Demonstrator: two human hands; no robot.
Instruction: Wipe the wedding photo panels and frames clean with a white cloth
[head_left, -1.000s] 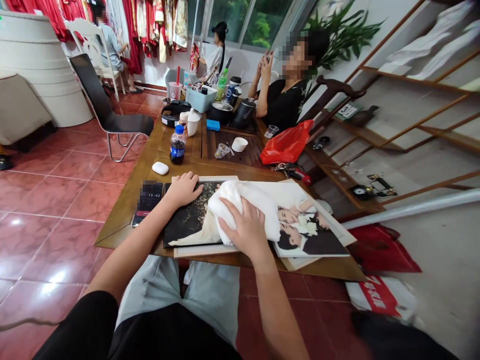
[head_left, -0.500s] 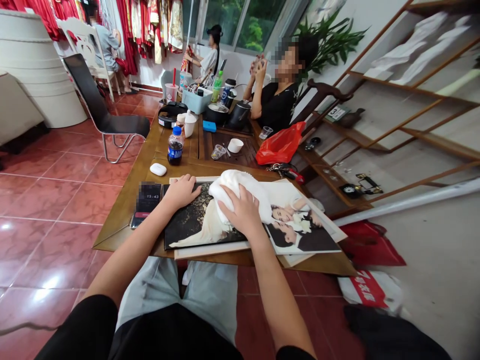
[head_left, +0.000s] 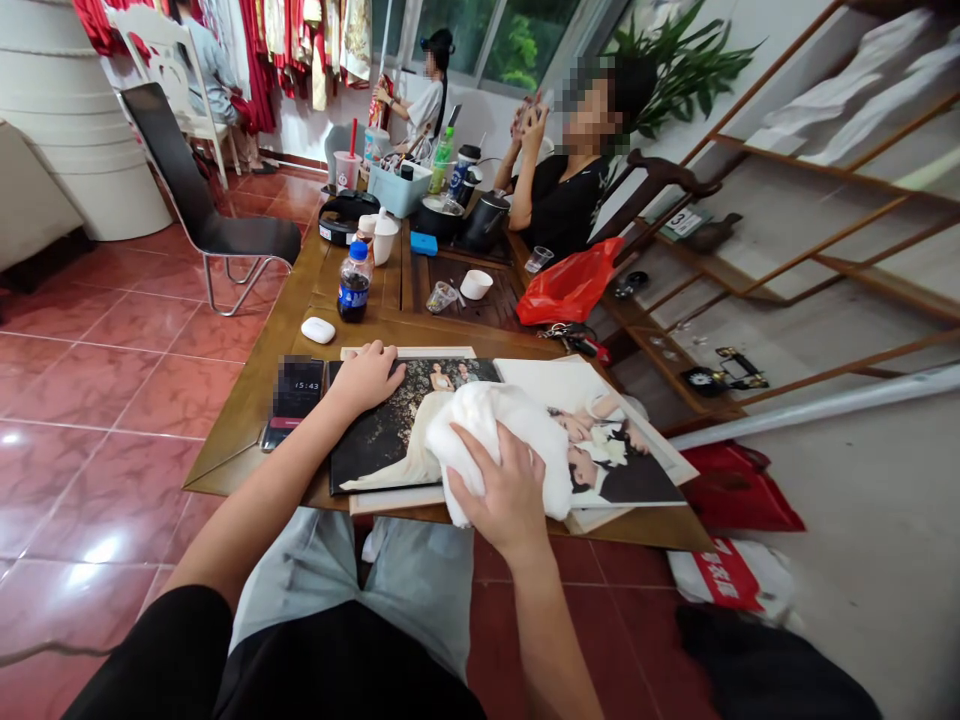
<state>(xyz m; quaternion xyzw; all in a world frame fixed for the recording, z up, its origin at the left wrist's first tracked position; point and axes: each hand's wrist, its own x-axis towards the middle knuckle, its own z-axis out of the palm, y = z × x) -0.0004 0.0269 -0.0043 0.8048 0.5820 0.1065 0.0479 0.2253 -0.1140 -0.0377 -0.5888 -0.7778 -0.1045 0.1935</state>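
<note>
The right grip [head_left: 508, 492] clamps white cloth [head_left: 480, 408] bunched beneath it (left grip [head_left: 367, 379] lies unclenched on the album [head_left: 375, 443]).

Floor [head_left: 52, 400]: I see glossy red tiles [head_left: 172, 395] with white glare [head_left: 101, 548] off them at left.
Table [head_left: 225, 455]: brown wood, central in my feed.
Seating: a black chair [head_left: 154, 150] on bent metal legs left of the table, a white openwork chair [head_left: 201, 129] behind it.
Window [head_left: 454, 30]: dark panes [head_left: 547, 30] at the back, green leaves [head_left: 519, 60] showing through.
Wall [head_left: 885, 510]: pale at my right, with wooden shelves [head_left: 885, 284] that look slanted from here.
</note>
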